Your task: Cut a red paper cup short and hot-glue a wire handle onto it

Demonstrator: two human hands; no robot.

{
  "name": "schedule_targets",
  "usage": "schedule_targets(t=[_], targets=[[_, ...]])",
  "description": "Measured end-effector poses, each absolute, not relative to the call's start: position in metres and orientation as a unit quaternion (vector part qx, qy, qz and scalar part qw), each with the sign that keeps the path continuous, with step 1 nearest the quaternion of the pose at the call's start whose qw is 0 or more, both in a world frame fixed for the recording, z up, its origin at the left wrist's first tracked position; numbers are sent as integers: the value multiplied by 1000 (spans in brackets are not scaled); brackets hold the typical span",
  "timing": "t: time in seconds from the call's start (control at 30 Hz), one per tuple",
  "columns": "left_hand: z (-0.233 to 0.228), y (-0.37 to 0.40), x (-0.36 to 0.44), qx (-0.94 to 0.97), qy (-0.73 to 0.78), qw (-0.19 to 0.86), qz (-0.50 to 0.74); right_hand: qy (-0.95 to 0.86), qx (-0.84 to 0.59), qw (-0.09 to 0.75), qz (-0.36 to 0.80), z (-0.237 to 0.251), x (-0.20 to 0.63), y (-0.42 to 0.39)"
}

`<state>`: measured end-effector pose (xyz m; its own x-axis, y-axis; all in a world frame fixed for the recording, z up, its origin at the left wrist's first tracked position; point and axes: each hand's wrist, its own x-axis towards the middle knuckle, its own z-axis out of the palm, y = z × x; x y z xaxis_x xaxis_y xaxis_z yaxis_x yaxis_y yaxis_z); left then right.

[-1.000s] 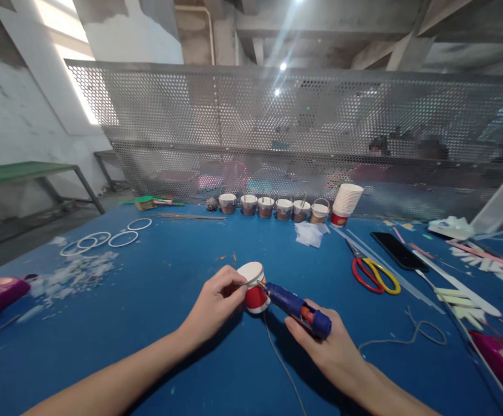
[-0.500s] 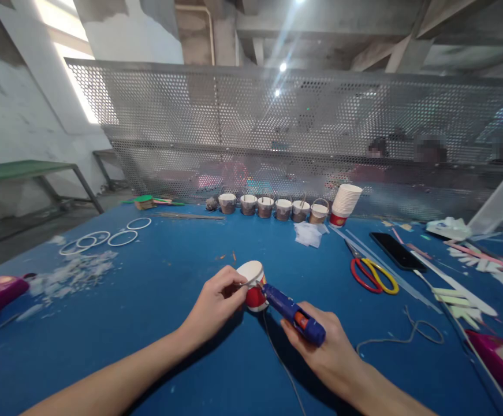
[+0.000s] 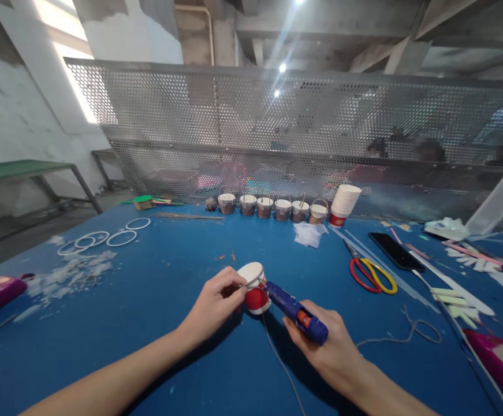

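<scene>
Since the earlier frames, both hands have shifted only slightly, the glue gun [image 3: 297, 312] nozzle staying against the small red-and-white cup [image 3: 254, 288] at near centre of the blue surface [image 3: 156, 289]. Left hand [image 3: 216, 303] pinches the cup rim from the left in a narrow grip. Right hand [image 3: 329, 346] is closed around the gun, whose long axis runs from near right up-left to the cup; the left hand is nearer.

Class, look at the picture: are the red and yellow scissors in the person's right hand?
No: the scissors lie on the blue table, while the right hand holds a blue glue gun.
</scene>
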<state>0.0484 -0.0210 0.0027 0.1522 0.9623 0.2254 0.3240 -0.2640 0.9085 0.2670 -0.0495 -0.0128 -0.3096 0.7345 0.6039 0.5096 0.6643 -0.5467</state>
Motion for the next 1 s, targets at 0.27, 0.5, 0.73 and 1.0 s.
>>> schedule_targets(t=[0.27,0.5,0.73,1.0], targets=[[2,-21,47,645,473,416,432,-813,-377,425,124,-13,265,-53],[3,-20,46,630,466,437,441,-797,-401,428,140,-13,269,-52],[2,-19,46,645,462,430,431,-817,-369,423,131,-12,262,-56],[2,-20,45,621,458,457,443,-773,-422,436,184,-10,270,-51]])
